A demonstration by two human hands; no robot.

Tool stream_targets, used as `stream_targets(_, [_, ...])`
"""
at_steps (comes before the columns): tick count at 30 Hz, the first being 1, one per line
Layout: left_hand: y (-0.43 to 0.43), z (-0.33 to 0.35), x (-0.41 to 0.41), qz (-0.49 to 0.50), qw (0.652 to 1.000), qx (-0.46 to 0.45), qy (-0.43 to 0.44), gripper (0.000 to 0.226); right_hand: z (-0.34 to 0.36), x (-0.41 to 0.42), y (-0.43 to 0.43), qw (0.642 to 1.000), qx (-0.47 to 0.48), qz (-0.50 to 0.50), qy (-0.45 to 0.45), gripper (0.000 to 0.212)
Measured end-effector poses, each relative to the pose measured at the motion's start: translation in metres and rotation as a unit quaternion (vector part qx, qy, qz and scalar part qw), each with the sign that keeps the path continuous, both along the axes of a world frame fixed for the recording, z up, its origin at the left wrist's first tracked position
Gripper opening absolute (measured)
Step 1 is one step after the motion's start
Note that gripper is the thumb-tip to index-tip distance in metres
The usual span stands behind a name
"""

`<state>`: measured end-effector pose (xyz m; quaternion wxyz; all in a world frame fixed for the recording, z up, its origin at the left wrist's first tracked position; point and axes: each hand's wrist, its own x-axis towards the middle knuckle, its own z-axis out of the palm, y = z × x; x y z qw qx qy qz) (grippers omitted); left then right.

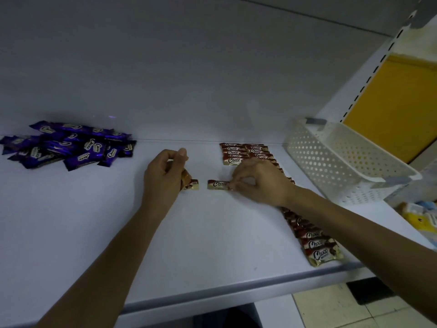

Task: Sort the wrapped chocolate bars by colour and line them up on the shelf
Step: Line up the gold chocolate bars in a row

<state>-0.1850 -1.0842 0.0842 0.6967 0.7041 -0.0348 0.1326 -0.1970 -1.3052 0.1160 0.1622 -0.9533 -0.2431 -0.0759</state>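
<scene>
On the white shelf (99,228) a loose heap of purple-wrapped chocolate bars (71,147) lies at the back left. Red-and-gold bars form two lines: a short one at the back (233,153) and a long row (312,237) running to the front edge, partly hidden by my right forearm. My left hand (163,178) grips a red-and-gold bar (190,184) whose end sticks out to the right. My right hand (257,183) pinches the right end of another red-and-gold bar (217,184) lying flat on the shelf mid-centre.
A white perforated plastic basket (343,162) stands at the shelf's right end, beside a slotted upright and a yellow panel (390,107). Coloured packets (421,216) lie lower right. The shelf's front lip (212,292) runs across below my arms, tiled floor beneath.
</scene>
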Motion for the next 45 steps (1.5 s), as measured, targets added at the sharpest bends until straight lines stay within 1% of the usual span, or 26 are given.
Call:
stream_targets(2, [0.000, 0.000, 0.000, 0.002, 1.000, 0.001, 0.002, 0.025, -0.003, 0.004, 0.004, 0.999, 0.030, -0.031, -0.005, 0.018])
stream_targets(4, [0.000, -0.001, -0.001, 0.006, 1.000, -0.003, 0.003, 0.028, -0.007, 0.009, 0.010, 0.998, -0.001, -0.058, -0.011, 0.021])
stream_targets(5, [0.000, -0.001, -0.001, 0.006, 1.000, -0.006, 0.003, 0.029, -0.007, 0.012, 0.012, 0.998, -0.012, -0.068, 0.000, 0.019])
stream_targets(8, [-0.001, 0.001, -0.002, 0.000, 1.000, -0.014, 0.002, 0.031, -0.002, 0.022, 0.009, 0.993, 0.001, -0.109, 0.039, 0.011])
stream_targets(11, [-0.002, 0.001, -0.002, -0.007, 1.000, -0.027, 0.000, 0.030, 0.003, 0.036, -0.003, 0.983, -0.052, -0.175, -0.024, 0.012])
stream_targets(13, [-0.001, 0.001, -0.001, -0.008, 0.999, -0.032, 0.003, 0.029, 0.005, 0.044, -0.008, 0.976, -0.071, -0.201, -0.032, 0.017])
stream_targets(19, [-0.002, 0.001, 0.000, -0.009, 1.000, -0.028, 0.001, 0.027, 0.002, 0.057, -0.011, 0.972, -0.100, -0.210, -0.032, 0.019])
stream_targets(23, [-0.002, 0.001, 0.000, -0.009, 0.999, -0.033, 0.002, 0.027, 0.002, 0.056, -0.011, 0.972, -0.097, -0.211, -0.036, 0.019])
stream_targets(24, [-0.002, 0.001, 0.000, -0.008, 0.999, -0.035, 0.003, 0.027, 0.003, 0.051, -0.006, 0.976, -0.064, -0.205, -0.044, 0.017])
stream_targets(25, [-0.002, 0.001, 0.000, -0.007, 0.999, -0.036, 0.004, 0.028, 0.005, 0.045, 0.002, 0.981, 0.001, -0.189, -0.036, 0.014])
stream_targets(26, [-0.002, 0.001, 0.000, -0.008, 0.999, -0.036, 0.005, 0.028, 0.008, 0.036, 0.013, 0.982, 0.090, -0.163, 0.000, 0.017])
stream_targets(27, [-0.002, 0.001, 0.000, -0.009, 0.999, -0.033, 0.003, 0.028, 0.012, 0.026, 0.027, 0.973, 0.179, -0.132, 0.061, 0.024])
stream_targets(28, [-0.002, 0.001, 0.000, -0.010, 1.000, -0.028, 0.000, 0.028, 0.017, 0.014, 0.041, 0.955, 0.247, -0.101, 0.129, 0.030])
stream_targets(29, [-0.002, 0.001, 0.000, -0.008, 1.000, -0.020, -0.003, 0.028, 0.019, 0.003, 0.055, 0.938, 0.286, -0.072, 0.183, 0.031])
stream_targets(30, [-0.001, 0.001, 0.000, -0.001, 1.000, -0.009, -0.004, 0.028, 0.018, -0.005, 0.067, 0.932, 0.291, -0.044, 0.211, 0.027])
stream_targets(31, [-0.001, 0.001, 0.000, 0.011, 1.000, 0.004, -0.002, 0.029, 0.014, -0.010, 0.076, 0.936, 0.281, -0.022, 0.210, 0.023])
stream_targets(33, [0.001, 0.002, -0.001, 0.038, 0.999, 0.010, 0.007, 0.031, 0.006, -0.014, 0.090, 0.942, 0.288, -0.004, 0.173, 0.019])
stream_targets(36, [0.001, 0.006, -0.004, 0.035, 0.998, -0.031, 0.038, 0.036, 0.001, -0.010, 0.097, 0.925, 0.350, -0.018, 0.148, 0.009])
stream_targets(38, [-0.001, 0.008, -0.006, 0.009, 0.999, -0.010, 0.037, 0.038, 0.004, -0.006, 0.099, 0.914, 0.376, -0.047, 0.148, 0.013])
stream_targets(40, [-0.001, 0.008, -0.009, -0.041, 0.999, 0.017, 0.014, 0.040, 0.012, -0.001, 0.098, 0.896, 0.402, -0.076, 0.170, 0.014])
stream_targets(41, [-0.001, 0.007, -0.010, -0.068, 0.997, 0.022, 0.007, 0.037, 0.016, 0.001, 0.096, 0.886, 0.416, -0.091, 0.185, 0.016])
stream_targets(44, [-0.001, 0.005, -0.008, -0.108, 0.993, 0.043, -0.011, 0.006, 0.028, 0.005, 0.082, 0.850, 0.450, -0.105, 0.254, 0.016])
stream_targets(45, [-0.001, 0.004, -0.007, -0.106, 0.993, 0.051, -0.016, 0.006, 0.031, 0.005, 0.077, 0.840, 0.456, -0.099, 0.277, 0.018])
